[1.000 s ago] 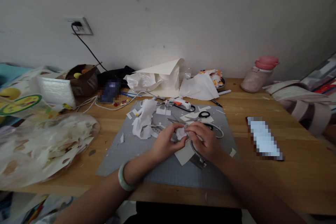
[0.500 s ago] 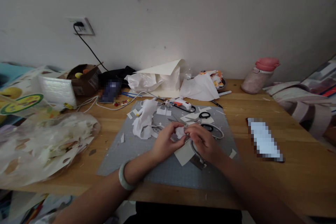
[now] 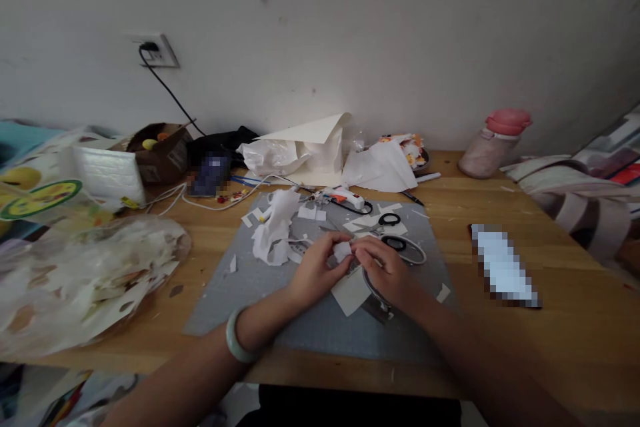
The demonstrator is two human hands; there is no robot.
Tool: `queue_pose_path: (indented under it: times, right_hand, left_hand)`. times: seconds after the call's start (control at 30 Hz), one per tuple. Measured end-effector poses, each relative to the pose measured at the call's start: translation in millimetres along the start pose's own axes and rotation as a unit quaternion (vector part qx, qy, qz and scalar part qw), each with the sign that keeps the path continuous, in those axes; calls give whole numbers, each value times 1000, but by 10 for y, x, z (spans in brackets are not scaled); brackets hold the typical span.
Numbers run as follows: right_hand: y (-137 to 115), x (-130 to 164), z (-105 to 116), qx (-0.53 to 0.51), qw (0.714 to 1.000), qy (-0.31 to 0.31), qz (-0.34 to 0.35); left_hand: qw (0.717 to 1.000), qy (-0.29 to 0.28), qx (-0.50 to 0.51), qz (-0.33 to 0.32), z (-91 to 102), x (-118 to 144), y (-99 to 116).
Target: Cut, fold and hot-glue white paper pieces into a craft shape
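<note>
A small piece of white paper (image 3: 342, 251) sits between my two hands, above the grey cutting mat (image 3: 235, 310). My left hand (image 3: 320, 268) is closed on its left side, thumb below and fingers above. My right hand (image 3: 387, 271) pinches at its right edge, with the fingertips partly hiding it. Behind the hands lie scissors (image 3: 389, 219) with black handles, partly covered. A grey ring-shaped hoop (image 3: 416, 251) rests by the right hand. Under the hands is a cream paper square (image 3: 349, 295). Crumpled white paper (image 3: 275, 230) lies to the left.
A white glue gun (image 3: 350, 197) lies at the mat's back edge. On the right are a phone (image 3: 505, 267) and a pink-lidded bottle (image 3: 493, 141). A plastic bag of scraps (image 3: 90, 280) covers the left side. A cardboard box (image 3: 163, 157) stands near the wall.
The right hand's fingers have drawn in and closed more tightly at the paper's right edge. The white paper has turned slightly. The left hand stays nearly in place.
</note>
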State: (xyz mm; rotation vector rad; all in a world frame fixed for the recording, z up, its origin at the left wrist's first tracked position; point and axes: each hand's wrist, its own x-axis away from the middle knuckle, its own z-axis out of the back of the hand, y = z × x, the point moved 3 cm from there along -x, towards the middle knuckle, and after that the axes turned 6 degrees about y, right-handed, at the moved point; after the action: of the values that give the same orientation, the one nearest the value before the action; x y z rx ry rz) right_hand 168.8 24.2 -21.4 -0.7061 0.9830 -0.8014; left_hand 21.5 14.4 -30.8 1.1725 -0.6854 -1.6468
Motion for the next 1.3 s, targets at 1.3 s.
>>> queue_pose_path:
  times: [1.3]
  right_hand:
    - [116, -18, -27, 179, 982, -62, 5]
  left_hand:
    - [811, -14, -538, 229, 1054, -391, -384]
